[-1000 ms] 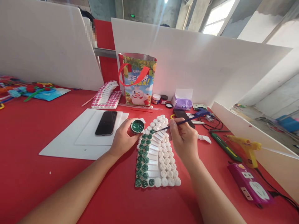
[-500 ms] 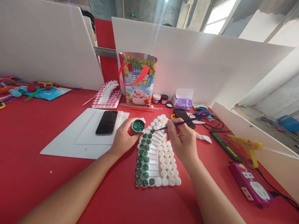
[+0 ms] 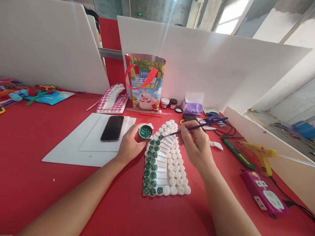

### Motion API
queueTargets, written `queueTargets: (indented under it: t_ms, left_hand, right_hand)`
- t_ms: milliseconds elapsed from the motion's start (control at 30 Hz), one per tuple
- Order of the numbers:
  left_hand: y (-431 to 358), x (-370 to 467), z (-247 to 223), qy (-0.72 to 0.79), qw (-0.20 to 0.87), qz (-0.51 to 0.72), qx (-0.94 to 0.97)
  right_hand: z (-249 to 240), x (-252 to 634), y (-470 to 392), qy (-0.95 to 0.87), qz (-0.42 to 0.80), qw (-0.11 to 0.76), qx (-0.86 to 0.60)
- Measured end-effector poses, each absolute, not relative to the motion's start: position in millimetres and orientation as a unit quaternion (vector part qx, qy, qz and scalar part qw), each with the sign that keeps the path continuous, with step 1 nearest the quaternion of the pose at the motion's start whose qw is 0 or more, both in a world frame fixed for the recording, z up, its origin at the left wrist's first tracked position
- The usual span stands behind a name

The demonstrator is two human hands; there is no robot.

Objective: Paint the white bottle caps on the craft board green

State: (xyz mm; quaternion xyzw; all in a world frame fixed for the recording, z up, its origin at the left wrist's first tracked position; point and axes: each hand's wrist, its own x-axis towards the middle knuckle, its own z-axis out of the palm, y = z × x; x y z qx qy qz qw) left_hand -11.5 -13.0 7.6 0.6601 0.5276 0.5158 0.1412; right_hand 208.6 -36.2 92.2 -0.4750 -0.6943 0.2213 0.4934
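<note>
A left hand (image 3: pixel 130 144) grips an open jar of glittering green paint (image 3: pixel 145 131) beside the upper left edge of a rosette-covered piece (image 3: pixel 161 165), while a right hand (image 3: pixel 195 142) pinches a slim blue brush (image 3: pixel 201 125), its tip at a green rosette near the top. The piece lies on a red table (image 3: pixel 118 203) between the forearms, its left-hand rosettes mostly green, the others white, around a curved run of pale steps. Behind it, a white-lidded jar (image 3: pixel 164 103) and a dark-lidded jar (image 3: pixel 173 104) stand side by side, their contents hidden, near a loose round lid (image 3: pixel 178 110). To their left stands a printed bag (image 3: pixel 147 83) with a red handle, open at the top; what it holds cannot be seen. A purple pack (image 3: pixel 193 106), apparently of tissues, sits right of the jars. A pink-and-white piece (image 3: pixel 113 100) rests left of the bag, behind a black phone (image 3: pixel 112 128) on white sheets (image 3: pixel 73 149).
</note>
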Motion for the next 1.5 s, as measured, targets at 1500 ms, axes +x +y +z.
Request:
queueTargets:
  t_ms: [1500]
  left_hand:
    - [-12.9,-12.3,7.3,0.503,0.126,0.525,0.675]
  right_hand:
    - [86.2,203.2,-37.3,-0.725,0.167,0.501,-0.442]
